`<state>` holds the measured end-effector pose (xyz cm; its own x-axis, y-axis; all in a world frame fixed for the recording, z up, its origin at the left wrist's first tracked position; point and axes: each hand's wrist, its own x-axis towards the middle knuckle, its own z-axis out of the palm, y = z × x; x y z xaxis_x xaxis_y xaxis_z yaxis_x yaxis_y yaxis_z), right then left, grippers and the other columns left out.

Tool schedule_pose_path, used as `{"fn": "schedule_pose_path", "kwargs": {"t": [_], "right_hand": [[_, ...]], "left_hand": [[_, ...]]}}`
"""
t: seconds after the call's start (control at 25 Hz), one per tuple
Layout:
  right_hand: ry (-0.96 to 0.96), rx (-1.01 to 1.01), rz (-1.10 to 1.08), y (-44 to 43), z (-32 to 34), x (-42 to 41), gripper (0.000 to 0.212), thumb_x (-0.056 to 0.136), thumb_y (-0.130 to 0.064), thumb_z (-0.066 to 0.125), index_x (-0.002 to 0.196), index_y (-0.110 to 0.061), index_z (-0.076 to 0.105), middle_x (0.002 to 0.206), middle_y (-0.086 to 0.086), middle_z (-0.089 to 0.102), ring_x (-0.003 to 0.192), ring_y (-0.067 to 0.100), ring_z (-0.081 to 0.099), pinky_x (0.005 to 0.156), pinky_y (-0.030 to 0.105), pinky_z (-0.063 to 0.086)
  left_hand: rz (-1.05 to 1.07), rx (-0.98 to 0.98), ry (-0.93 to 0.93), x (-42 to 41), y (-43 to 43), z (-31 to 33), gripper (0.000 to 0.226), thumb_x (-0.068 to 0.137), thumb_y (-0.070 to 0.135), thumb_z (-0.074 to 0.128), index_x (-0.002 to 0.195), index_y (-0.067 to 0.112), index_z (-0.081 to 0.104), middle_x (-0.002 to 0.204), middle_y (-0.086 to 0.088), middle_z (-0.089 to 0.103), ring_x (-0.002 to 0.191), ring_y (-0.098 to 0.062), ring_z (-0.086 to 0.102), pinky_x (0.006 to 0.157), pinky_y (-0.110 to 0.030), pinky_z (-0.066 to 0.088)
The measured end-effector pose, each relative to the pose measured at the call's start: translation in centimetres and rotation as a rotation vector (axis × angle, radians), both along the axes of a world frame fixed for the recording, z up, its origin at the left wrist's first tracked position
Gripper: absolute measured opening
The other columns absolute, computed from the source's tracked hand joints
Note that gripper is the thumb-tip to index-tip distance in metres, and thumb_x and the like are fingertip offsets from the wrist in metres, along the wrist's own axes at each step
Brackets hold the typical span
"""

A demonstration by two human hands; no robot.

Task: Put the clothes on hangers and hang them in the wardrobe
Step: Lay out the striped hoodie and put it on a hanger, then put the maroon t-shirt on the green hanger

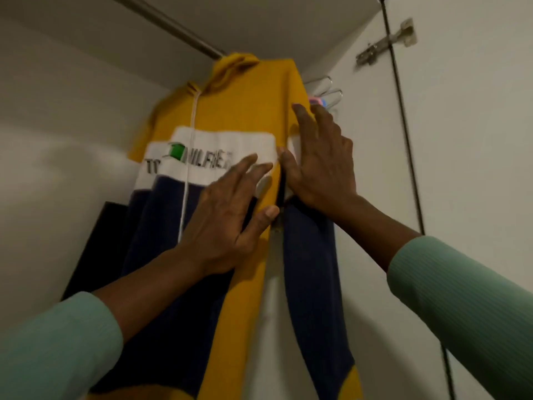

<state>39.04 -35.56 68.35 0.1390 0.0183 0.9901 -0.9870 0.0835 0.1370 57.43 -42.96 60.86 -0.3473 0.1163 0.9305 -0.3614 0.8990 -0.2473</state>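
Up on the wardrobe rail (pixel 173 26), I've got the yellow hoodie (pixel 248 111) hanging, long axis vertical. L hand (pixel 227 217) & R hand (pixel 320 166) both lie flat on its front, fingers straight, gripping nothing; R hand's nearer the spare hangers (pixel 327 95), just right of it.

Worn: long-sleeved top, pale mint green, fine ribbed knit. Ribs run lengthwise on the left sleeve (pixel 57 350) and the right sleeve (pixel 461 298). Both cuffs are plain-edged and end partway along the forearm, wrists uncovered. The left hand (pixel 227 215) and right hand (pixel 320 160) are bare. Left thumbnail is short.
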Motion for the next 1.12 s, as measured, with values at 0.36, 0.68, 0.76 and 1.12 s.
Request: {"fn": "schedule_pose_path", "kwargs": {"t": [0.36,0.68,0.76,1.12], "right_hand": [[-0.14,0.383,-0.333,24.6,-23.1,-7.6,0.058,0.096,-0.034,0.058,0.149,-0.019,0.042,0.149,0.009,0.04,0.127,0.03,0.049,0.093,0.047,0.047],[-0.607,0.417,-0.554,52.0,-39.1,-9.6,0.063,0.095,-0.035,0.062,0.152,-0.02,0.039,0.153,0.007,0.036,0.134,0.026,0.044,0.1,0.047,0.047],[-0.76,0.42,-0.582,59.4,-44.0,-8.3,0.062,0.095,-0.035,0.062,0.151,-0.021,0.039,0.153,0.006,0.036,0.135,0.024,0.043,0.101,0.05,0.048],[-1.425,0.318,-0.781,92.0,-64.4,1.2,0.066,0.091,-0.047,0.057,0.15,-0.024,0.038,0.147,0.003,0.04,0.135,0.021,0.042,0.107,0.05,0.044]], "left_hand": [[-0.416,0.128,-0.22,-10.2,15.3,-14.7,0.057,0.098,0.054,0.05,0.147,0.024,0.05,0.168,0.003,0.028,0.152,-0.015,0.032,0.118,-0.048,0.028],[-0.824,0.341,-0.486,-20.5,39.3,-29.3,0.05,0.098,0.046,0.056,0.141,0.02,0.055,0.166,0.002,0.032,0.147,-0.017,0.041,0.112,-0.06,0.039],[-0.915,0.44,-0.564,-21.7,46.4,-33.8,0.049,0.098,0.045,0.057,0.14,0.021,0.056,0.164,0.002,0.033,0.145,-0.019,0.044,0.11,-0.061,0.042],[-1.098,0.643,-1.038,-23.6,77.8,-54.0,0.047,0.096,0.047,0.054,0.138,0.026,0.057,0.162,0.003,0.034,0.146,-0.016,0.041,0.113,-0.052,0.042]]}}
